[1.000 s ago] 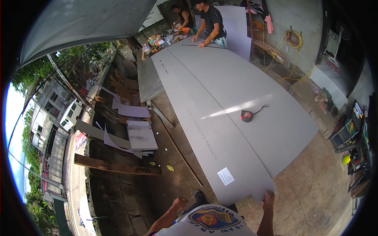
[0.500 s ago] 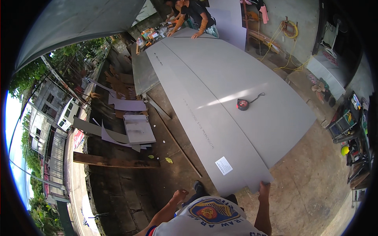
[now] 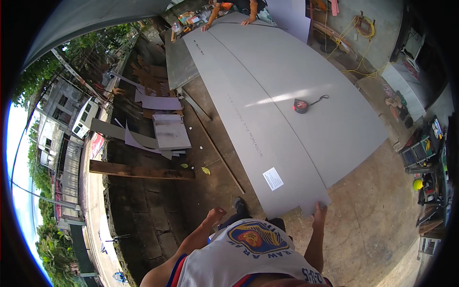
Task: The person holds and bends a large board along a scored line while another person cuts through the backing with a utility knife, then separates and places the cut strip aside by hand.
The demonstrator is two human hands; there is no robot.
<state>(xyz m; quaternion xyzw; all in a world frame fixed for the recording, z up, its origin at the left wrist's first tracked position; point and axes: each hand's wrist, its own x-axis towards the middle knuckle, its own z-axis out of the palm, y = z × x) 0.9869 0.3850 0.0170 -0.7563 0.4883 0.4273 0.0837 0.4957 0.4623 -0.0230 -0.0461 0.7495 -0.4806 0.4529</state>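
Observation:
A large grey sheet (image 3: 287,134) stretches away from my body, with a long seam, a white label (image 3: 273,179) and a black-and-red tape measure (image 3: 300,106) on it. My right hand (image 3: 319,210) grips the sheet's near edge at the right, by its notched corner. My left hand (image 3: 214,214) hangs left of the sheet, fingers curled; whether they hold anything I cannot make out. At the far end, a co-worker's sleeved arms (image 3: 249,18) reach down, both hands on the sheet near a long dark strip.
A metal table (image 3: 177,76) with tools (image 3: 184,21) stands behind. At left lie offcuts (image 3: 169,131), a plank (image 3: 138,170) and a low wall. At right are yellow cords (image 3: 363,28), footwear (image 3: 394,100) and cluttered shelves (image 3: 416,150). Concrete floor (image 3: 368,210) surrounds the sheet.
The view has shifted, so the sheet and both my hands sit higher in the picture, and the co-workers' heads have left it. My right hand keeps its grip on the edge.

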